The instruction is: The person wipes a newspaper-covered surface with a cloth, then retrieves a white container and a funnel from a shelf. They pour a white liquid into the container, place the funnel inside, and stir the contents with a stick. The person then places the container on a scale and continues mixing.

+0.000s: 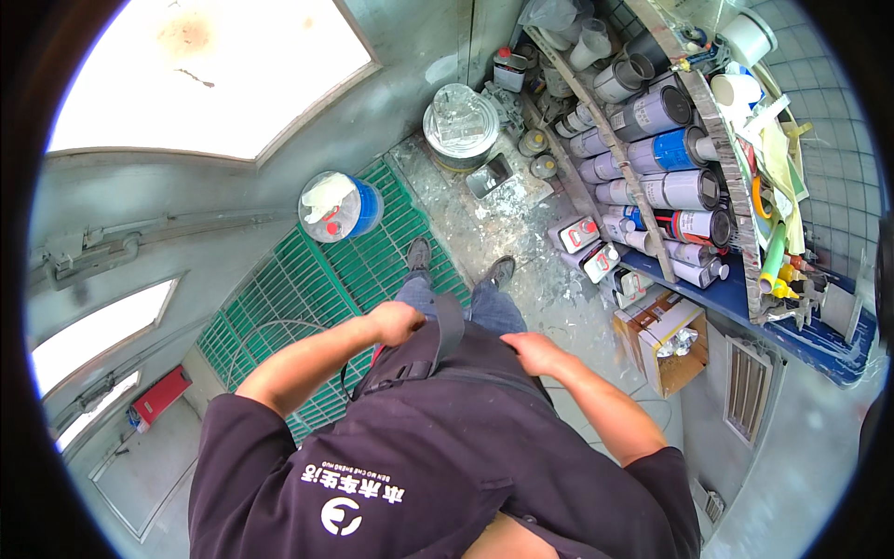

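Note:
My left hand (399, 321) is closed like a fist at the left side of my waist, beside the hem of my dark shirt (438, 438). What it holds, if anything, is hidden. My right hand (538, 354) is at the other side of the waist, its fingers bent in against the shirt's edge and partly out of sight. A black waist belt with a buckle (410, 371) crosses my front. Its loose dark strap (450, 328) sticks up between the two hands, nearer the left one.
A blue drum (368, 207) stands on green floor grating (279, 289) ahead left. A large round pail (461, 140) sits farther off. Shelves of paint cans (666, 191) line the right, above plastic bottles (579, 235) and an open cardboard box (684, 368). A hose (265, 326) lies on the grating.

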`<act>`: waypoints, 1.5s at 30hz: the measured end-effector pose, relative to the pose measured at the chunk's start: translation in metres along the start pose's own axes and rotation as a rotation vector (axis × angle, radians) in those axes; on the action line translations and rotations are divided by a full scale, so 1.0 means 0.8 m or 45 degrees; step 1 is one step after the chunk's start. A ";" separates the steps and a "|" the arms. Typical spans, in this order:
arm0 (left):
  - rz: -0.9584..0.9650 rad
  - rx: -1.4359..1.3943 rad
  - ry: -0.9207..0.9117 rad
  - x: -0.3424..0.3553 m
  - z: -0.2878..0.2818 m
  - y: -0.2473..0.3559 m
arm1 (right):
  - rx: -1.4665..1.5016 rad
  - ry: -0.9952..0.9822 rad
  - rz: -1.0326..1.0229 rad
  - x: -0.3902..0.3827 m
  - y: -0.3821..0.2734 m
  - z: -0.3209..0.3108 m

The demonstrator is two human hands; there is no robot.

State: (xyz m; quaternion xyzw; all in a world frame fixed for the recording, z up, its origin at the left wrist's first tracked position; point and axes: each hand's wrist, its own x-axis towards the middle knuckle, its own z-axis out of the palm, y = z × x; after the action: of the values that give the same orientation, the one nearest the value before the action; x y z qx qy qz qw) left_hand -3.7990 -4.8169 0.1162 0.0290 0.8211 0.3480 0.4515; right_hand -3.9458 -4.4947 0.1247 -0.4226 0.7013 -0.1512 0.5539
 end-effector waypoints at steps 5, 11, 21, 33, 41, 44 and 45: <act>-0.143 -0.180 0.255 0.003 0.071 0.018 | -0.127 0.149 -0.078 0.003 0.029 0.036; 0.111 -0.184 0.581 -0.080 0.039 0.103 | -0.214 0.167 -0.324 -0.047 0.009 -0.013; -0.278 -1.451 0.634 -0.090 0.090 0.035 | 1.655 0.740 0.848 -0.200 0.103 0.231; -0.179 -1.885 0.507 -0.146 0.157 -0.010 | 1.763 0.600 0.908 -0.154 0.033 0.321; -0.233 -1.880 0.491 -0.187 0.160 -0.024 | 1.542 0.547 0.955 -0.141 0.030 0.326; -0.234 -1.873 0.489 -0.194 0.158 -0.033 | 1.485 0.521 0.960 -0.135 0.029 0.329; -0.227 -1.869 0.490 -0.192 0.157 -0.034 | 1.460 0.510 0.958 -0.132 0.032 0.328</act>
State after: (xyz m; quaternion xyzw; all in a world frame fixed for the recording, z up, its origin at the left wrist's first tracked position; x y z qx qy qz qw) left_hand -3.6050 -4.8244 0.1667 -0.4062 0.4426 0.7655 0.2304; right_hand -3.7167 -4.3315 0.0865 0.2417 0.6978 -0.3695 0.5641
